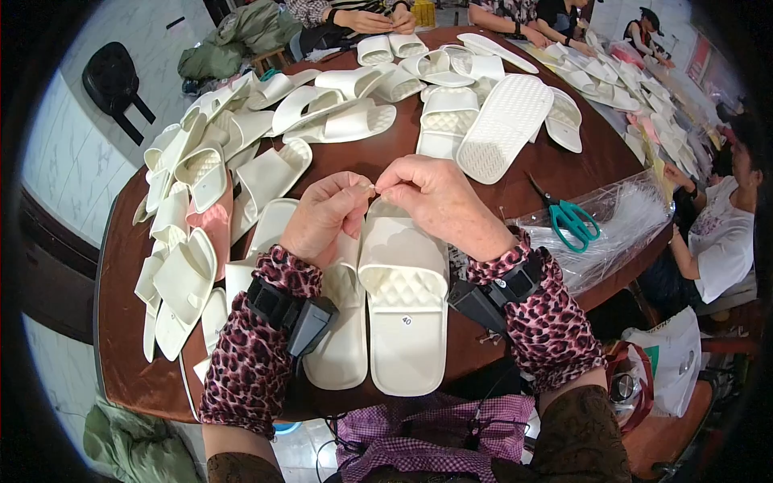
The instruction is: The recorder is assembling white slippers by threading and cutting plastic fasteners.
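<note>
My left hand [326,216] and my right hand [439,201] meet fingertip to fingertip above a pair of cream slide slippers. Both pinch a thin pale plastic tie [374,188] between thumb and forefinger. The right slipper [405,302] lies flat below my right hand, strap up, a small round sticker on its insole. The left slipper [342,338] lies beside it, touching, partly hidden under my left wrist. Each wrist carries a black strapped device over a leopard-print sleeve.
Many cream slippers [241,153] are heaped across the round brown table [121,322], one pink slipper [211,221] among them. Teal-handled scissors [570,219] lie on a clear bag of white ties [620,221] at right. Other people sit around the far and right sides.
</note>
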Available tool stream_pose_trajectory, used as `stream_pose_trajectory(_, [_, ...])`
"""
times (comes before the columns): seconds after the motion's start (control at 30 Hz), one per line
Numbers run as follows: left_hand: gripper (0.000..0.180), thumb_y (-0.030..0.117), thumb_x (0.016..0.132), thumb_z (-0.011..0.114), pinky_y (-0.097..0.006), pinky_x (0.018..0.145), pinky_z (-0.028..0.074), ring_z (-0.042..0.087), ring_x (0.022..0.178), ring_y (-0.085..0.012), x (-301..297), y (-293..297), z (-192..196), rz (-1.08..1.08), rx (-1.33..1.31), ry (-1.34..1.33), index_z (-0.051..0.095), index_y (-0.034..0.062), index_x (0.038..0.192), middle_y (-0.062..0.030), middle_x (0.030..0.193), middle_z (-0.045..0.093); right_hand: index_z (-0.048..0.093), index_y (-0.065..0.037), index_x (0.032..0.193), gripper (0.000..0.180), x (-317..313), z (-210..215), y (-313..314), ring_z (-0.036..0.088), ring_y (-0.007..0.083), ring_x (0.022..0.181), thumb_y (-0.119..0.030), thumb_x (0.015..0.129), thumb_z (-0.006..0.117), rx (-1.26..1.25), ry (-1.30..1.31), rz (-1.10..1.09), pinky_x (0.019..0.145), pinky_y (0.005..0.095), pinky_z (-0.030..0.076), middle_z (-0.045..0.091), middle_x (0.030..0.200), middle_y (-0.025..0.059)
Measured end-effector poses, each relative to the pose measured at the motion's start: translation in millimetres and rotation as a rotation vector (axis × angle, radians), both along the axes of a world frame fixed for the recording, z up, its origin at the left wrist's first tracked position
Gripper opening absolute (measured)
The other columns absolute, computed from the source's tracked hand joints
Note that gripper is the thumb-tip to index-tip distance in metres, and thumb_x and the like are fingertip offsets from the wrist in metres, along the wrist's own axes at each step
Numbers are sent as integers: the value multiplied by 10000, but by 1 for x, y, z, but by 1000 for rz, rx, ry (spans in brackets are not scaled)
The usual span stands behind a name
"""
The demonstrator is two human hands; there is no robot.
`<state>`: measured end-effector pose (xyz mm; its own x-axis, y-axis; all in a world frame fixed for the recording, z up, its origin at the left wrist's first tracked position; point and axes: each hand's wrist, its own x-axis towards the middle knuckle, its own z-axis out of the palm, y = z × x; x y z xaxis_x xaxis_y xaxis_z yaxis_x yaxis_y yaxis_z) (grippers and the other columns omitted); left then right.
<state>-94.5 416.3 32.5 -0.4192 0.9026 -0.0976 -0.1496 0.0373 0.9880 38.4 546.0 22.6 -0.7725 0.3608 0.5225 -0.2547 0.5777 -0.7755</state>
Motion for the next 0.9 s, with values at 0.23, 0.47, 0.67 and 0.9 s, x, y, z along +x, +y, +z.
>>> stream_pose_trajectory(0.23, [120, 179, 860, 603, -208, 506, 348, 395, 522, -54, 3, 0, -1, 3, 32, 54, 584, 62, 879, 49, 612, 466, 605, 14, 828, 98, 0, 1, -3, 605, 314, 721, -76, 813, 570, -47, -40, -40, 642, 366, 478, 608, 770, 174])
stream_pose_trajectory(0.47, [89, 135, 850, 581, -226, 527, 363, 389, 523, -54, -5, -1, -1, -58, 29, -26, 584, 55, 889, 52, 640, 477, 592, 17, 818, 72, -2, -1, -3, 596, 319, 736, -42, 800, 555, 40, 46, -19, 648, 380, 469, 597, 770, 167])
stream_pose_trajectory(0.67, [72, 76, 834, 551, -233, 549, 374, 397, 527, -57, -6, -5, 3, -98, 27, -70, 583, 41, 887, 37, 650, 489, 588, 15, 807, 62, -2, 1, -6, 584, 337, 753, -19, 781, 543, 46, 49, 8, 668, 390, 465, 594, 771, 172])
stream_pose_trajectory(0.9, [90, 67, 789, 584, -225, 501, 383, 436, 502, -66, -8, 4, -4, -77, -23, -3, 586, 28, 870, 12, 645, 527, 588, 9, 772, 54, 0, 4, -4, 613, 320, 766, -38, 749, 602, -50, -96, 17, 676, 393, 477, 615, 771, 179])
